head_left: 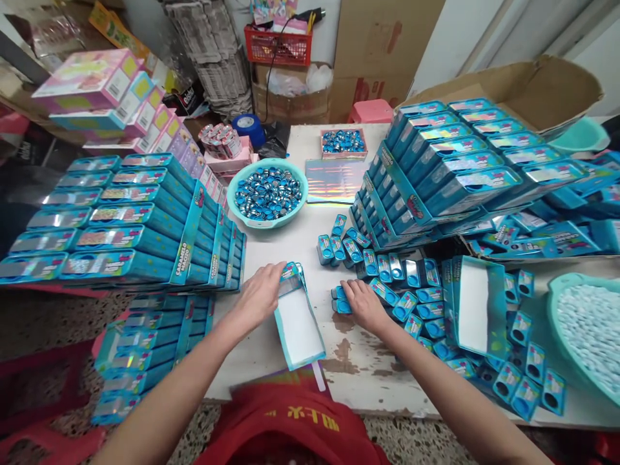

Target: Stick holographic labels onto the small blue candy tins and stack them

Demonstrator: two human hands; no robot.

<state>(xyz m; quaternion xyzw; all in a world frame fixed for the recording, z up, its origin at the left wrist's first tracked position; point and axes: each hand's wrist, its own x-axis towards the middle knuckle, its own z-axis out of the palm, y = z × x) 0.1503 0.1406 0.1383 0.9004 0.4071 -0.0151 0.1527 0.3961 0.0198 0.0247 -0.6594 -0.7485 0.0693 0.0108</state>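
Head view: our left hand (259,294) holds the far end of the open tray (299,329) on a scuffed white table (349,387); our right hand (365,307) touches small packs (341,305), grip unclear to us; cardboard (378,51) stands behind.

Between the left hand (256,297) and the right hand (363,306), a narrow lane of bare bench (310,248) runs forward toward the shiny sheet (338,179). Stacked blue boxes (159,226) block passage left of the left hand; small blue containers (405,305) crowd ahead and right of the right hand.
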